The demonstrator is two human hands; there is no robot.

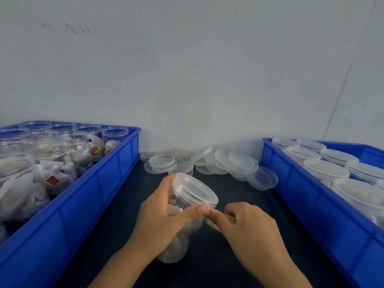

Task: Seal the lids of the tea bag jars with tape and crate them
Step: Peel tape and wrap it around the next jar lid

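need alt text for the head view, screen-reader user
A left hand grips a lidded clear jar over a dark table while the right hand pinches tape at its lid. Blue crates flank it; loose lids lie behind.

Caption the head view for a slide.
Left hand grips a lidded tea bag jar while right hand applies tape between blue crates.

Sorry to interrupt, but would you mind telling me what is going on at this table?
A person is sealing a lidded tea bag jar. The left hand grips it, tilted, thumb at the lid's rim, while the right hand holds tape against it. The left blue crate holds open filled jars, the right blue crate lidded ones. Loose lids lie between.
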